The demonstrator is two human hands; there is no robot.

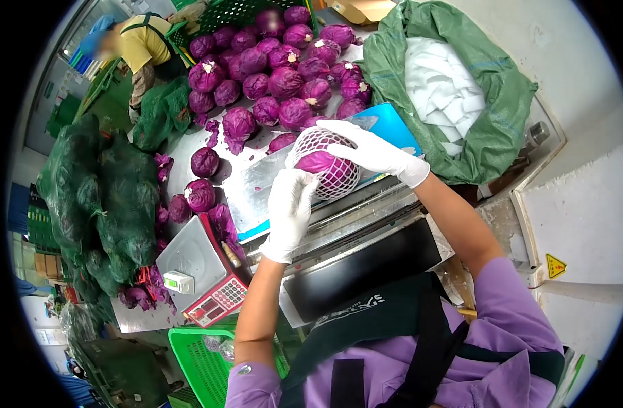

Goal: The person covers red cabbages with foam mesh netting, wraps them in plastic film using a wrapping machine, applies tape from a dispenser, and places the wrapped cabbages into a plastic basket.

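Observation:
A red cabbage (316, 162) sits inside a white foam net sleeve (338, 178), over a metal tray with a blue edge (255, 194). My left hand (289, 212), in a white glove, has its fingers closed on the near left edge of the net. Across the upper right side of the net lies my gloved right hand (374, 151), gripping it between the thumb and extended fingers. Part of the cabbage is hidden by the mesh and my hands. Many loose red cabbages (285, 83) are piled on the metal table just beyond.
A green woven sack (512, 95) of white foam nets (442, 85) stands at the right. Left are dark green mesh bags (128, 197), a red scale (219, 299) with a small white device (179, 282), and a green basket (192, 357). Another person (148, 44) bends at the far left.

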